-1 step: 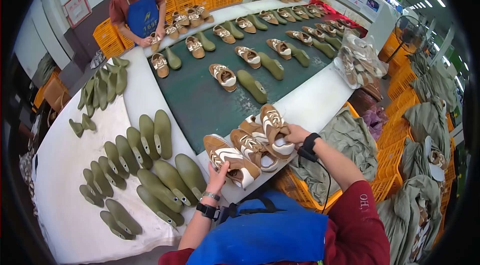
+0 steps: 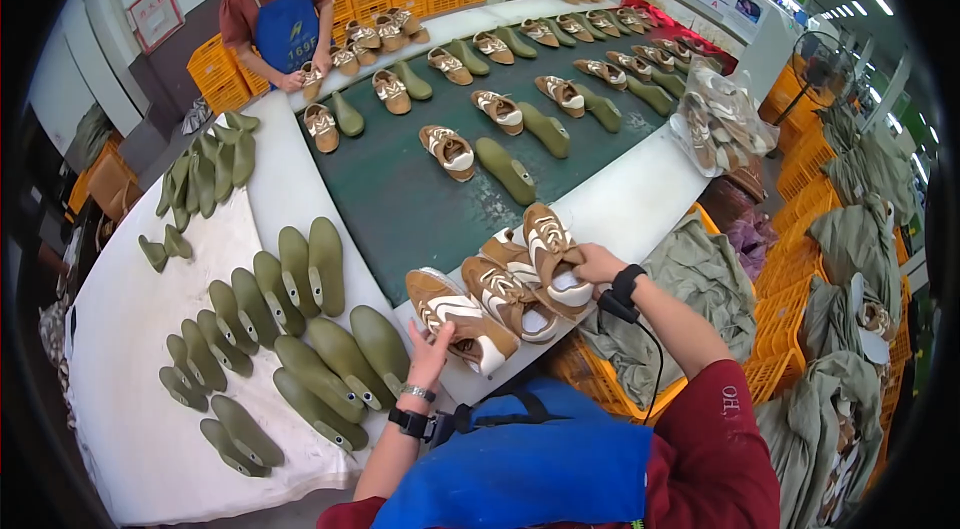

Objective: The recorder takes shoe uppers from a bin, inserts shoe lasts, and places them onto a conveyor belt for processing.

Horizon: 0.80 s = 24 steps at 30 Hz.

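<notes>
A small cluster of brown and white sneakers stands on the white table edge in front of me. My right hand is closed on the heel opening of the rightmost sneaker, which leans upright. At the left side of the cluster, my left hand has its fingers apart, against or just beside the left sneaker. Between them sit a middle sneaker and another sneaker partly hidden behind it. Green shoe lasts lie in rows on the white table to my left.
A green conveyor belt carries sneakers paired with green lasts. A person in a blue apron stands at the far left, hands on a sneaker. An orange crate with grey-green cloth sits at my right. A bag of shoes lies beyond.
My left hand has shifted slightly left and its fingers have loosened from the left sneaker. The right hand and its sneaker have moved very slightly right.
</notes>
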Tool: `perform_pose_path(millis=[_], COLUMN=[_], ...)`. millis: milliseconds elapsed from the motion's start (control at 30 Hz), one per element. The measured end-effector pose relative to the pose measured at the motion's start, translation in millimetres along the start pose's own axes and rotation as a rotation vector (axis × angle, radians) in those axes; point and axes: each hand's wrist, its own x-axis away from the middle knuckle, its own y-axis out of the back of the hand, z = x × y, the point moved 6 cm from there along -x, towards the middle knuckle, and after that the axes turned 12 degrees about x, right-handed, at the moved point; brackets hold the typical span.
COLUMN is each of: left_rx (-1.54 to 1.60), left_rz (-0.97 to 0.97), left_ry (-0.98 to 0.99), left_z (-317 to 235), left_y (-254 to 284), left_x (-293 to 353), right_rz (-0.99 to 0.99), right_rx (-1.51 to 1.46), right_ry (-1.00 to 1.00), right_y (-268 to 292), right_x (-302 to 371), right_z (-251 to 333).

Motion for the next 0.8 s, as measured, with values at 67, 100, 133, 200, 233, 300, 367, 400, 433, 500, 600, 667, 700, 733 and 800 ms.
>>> perform_pose_path(millis=[67, 100, 133, 200, 233, 300, 367, 400, 433, 500, 600, 667, 700, 733, 800], left_rx=[-0.003, -0.021, 0.013, -0.255, -0.536, -0.651, -0.922, -1.002, -1.008, -1.198, -1.053, -0.806, -0.694, -0.509, -0.099], left_rz=[0.090, 0.151, 0.275, 0.284, 0.287, 0.299, 0.346, 0.344, 0.332, 0.221, 0.175, 0.148, 0.115, 0.108, 0.139], left_ry=[-0.108, -0.208, -0.279, -0.406, -0.536, -0.676, -0.817, -0.758, -0.747, -0.724, -0.839, -0.896, -0.781, -0.632, -0.480], left_z=[-17, -28, -36, -48, -55, -61, -63, -58, -57, -56, -77, -98, -103, -106, -112], left_y=[2, -2, -14, -30, -41, -68, -96, -107, -113, -122, -128, -125, -120, -114, -107], left_x=[4, 7, 11, 16, 19, 23, 22, 19, 18, 15, 20, 27, 27, 25, 27], right_rz=[-0.035, -0.156, -0.259, -0.344, -0.413, -0.398, -0.425, -0.445, -0.431, -0.393, -0.307, -0.266, -0.279, -0.308, -0.291], right_rx=[0.045, 0.024, 0.009, 0.009, 0.012, 0.013, -0.077, -0.089, -0.086, -0.194, -0.333, -0.396, -0.467, -0.445, -0.456], right_ry=[0.019, 0.030, 0.016, 0.095, 0.143, 0.145, 0.225, 0.277, 0.271, 0.321, 0.391, 0.403, 0.492, 0.514, 0.543], right_y=[17, 31, 45, 64, 74, 86, 95, 99, 100, 100, 95, 86, 84, 81, 73], right_x=[5, 10, 16, 23, 26, 23, 20, 18, 14, 7, -3, -7, -5, -6, -7], right_z=[3, 6, 7, 17, 23, 30, 39, 43, 43, 45, 51, 61, 72, 84, 107])
